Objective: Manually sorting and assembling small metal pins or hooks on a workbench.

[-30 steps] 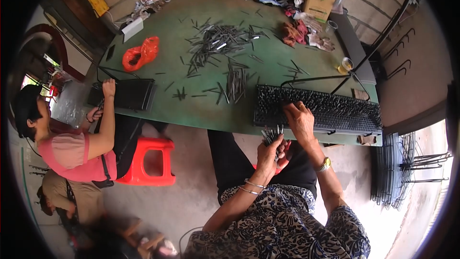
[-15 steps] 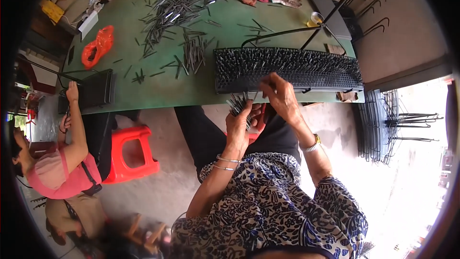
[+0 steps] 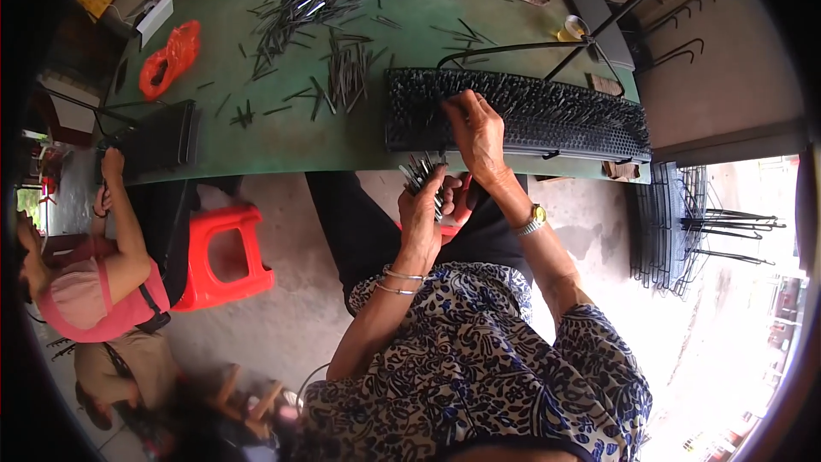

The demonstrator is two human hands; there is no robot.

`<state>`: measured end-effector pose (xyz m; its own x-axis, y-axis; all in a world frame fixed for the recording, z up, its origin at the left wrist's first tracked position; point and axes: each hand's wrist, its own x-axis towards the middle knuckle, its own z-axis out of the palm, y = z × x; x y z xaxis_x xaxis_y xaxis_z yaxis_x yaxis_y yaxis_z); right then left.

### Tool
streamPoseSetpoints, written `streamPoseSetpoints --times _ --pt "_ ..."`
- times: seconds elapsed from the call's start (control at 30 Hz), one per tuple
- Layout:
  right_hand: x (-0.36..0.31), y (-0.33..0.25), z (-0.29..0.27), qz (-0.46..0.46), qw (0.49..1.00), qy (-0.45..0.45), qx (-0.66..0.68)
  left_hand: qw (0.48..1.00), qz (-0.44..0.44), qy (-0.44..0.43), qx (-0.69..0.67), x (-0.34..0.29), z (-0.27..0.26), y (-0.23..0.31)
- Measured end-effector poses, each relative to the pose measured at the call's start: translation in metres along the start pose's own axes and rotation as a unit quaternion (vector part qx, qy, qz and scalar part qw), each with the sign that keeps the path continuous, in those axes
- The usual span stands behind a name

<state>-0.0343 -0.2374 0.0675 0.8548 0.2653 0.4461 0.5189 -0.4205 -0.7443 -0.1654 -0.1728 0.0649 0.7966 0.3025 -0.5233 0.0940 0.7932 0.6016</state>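
Observation:
A long black perforated rack [image 3: 547, 139] lies along the near edge of the green table, with many thin dark metal strips [image 3: 522, 101] standing in its holes. My left hand [image 3: 421, 216] is closed around a bundle of similar strips [image 3: 421, 173], just below the rack's front left corner. Over the left part of the rack is my right hand [image 3: 479, 139], thumb and fingers pinched together at the holes. Whatever the pinch holds is too small and dark to make out.
Loose strips lie in a large pile [image 3: 312, 8] and a smaller pile [image 3: 349, 73] on the green table [image 3: 222, 141]. A black metal rod frame [image 3: 505, 49] rises behind the rack. At left, a co-worker [image 3: 103, 278] sits by a red stool [image 3: 224, 257]. Wire racks [image 3: 671, 227] stand right.
My right hand has moved up and left, from beside the bundle to over the rack's holes. The left hand stays nearly in place, still gripping the bundle. The view has shifted slightly.

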Motion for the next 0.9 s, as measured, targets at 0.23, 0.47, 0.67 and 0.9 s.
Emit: streamPoseSetpoints --times 0.23,0.47,0.67,0.9 --pt "-0.005 -0.009 -0.002 -0.108 0.965 -0.019 -0.238 1.000 0.015 -0.008 -0.002 -0.002 0.000 0.005" --pt "-0.024 -0.023 -0.048 0.065 0.948 -0.312 0.021 1.000 0.021 -0.009 0.006 -0.007 0.001 0.009" --pt "-0.014 -0.022 -0.045 0.085 0.992 -0.088 0.008 1.000 -0.004 0.025 -0.008 -0.008 0.009 0.011" --pt "0.004 -0.003 -0.013 -0.060 0.996 0.022 -0.067 0.999 -0.028 -0.037 -0.016 0.000 -0.007 0.002"
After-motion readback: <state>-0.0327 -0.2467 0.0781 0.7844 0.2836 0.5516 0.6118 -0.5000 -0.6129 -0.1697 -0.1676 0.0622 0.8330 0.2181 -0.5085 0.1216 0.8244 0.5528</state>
